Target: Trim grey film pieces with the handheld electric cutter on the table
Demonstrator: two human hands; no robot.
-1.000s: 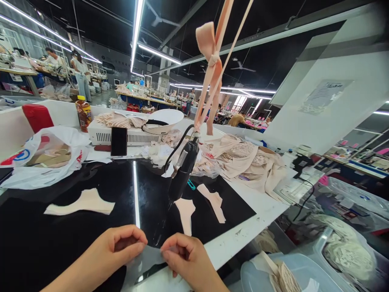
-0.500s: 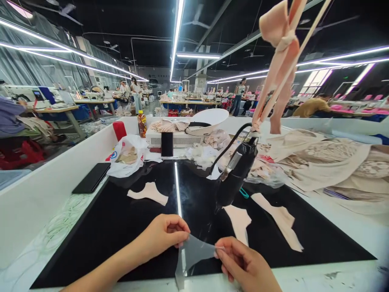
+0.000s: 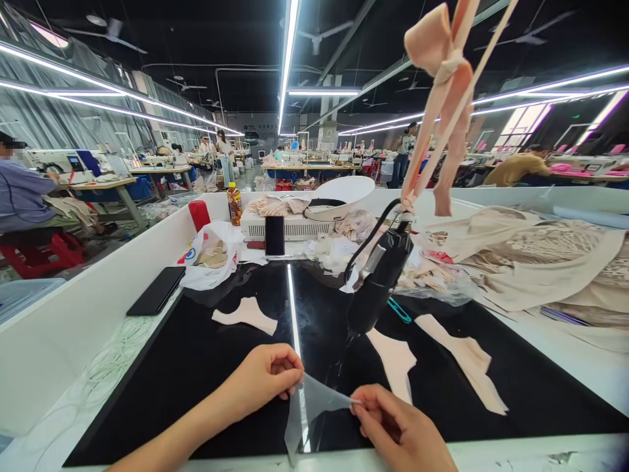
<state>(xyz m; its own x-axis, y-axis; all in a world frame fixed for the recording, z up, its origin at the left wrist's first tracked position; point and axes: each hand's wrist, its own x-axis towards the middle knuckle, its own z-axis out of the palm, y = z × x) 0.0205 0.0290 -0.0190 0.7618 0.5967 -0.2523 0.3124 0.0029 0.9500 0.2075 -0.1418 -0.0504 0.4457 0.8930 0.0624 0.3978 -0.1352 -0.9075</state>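
A thin, see-through whitish piece of film or sheer fabric [image 3: 314,400] hangs between my two hands, its lower tip drooping toward the front edge of the black board [image 3: 196,393]. My left hand [image 3: 275,373] pinches its upper left corner between thumb and fingers. At the other end, my right hand [image 3: 388,416] grips the narrow right tip. Peach cut pieces lie flat on the board: one at left [image 3: 248,314], one just beyond my right hand [image 3: 393,357], and a longer one [image 3: 464,360] farther right.
A black corded tool [image 3: 378,282] hangs over the board from knotted pink fabric strips [image 3: 445,98]. Behind it are a teal clip-like item [image 3: 400,311], a phone [image 3: 274,236], a plastic bag [image 3: 211,255] and a bottle [image 3: 234,203]. Beige fabric [image 3: 540,255] is heaped at right.
Both hands keep their hold on the sheer piece, which looks slightly more stretched between them. The camera view has shifted a little, moving the table's contents slightly rightward.
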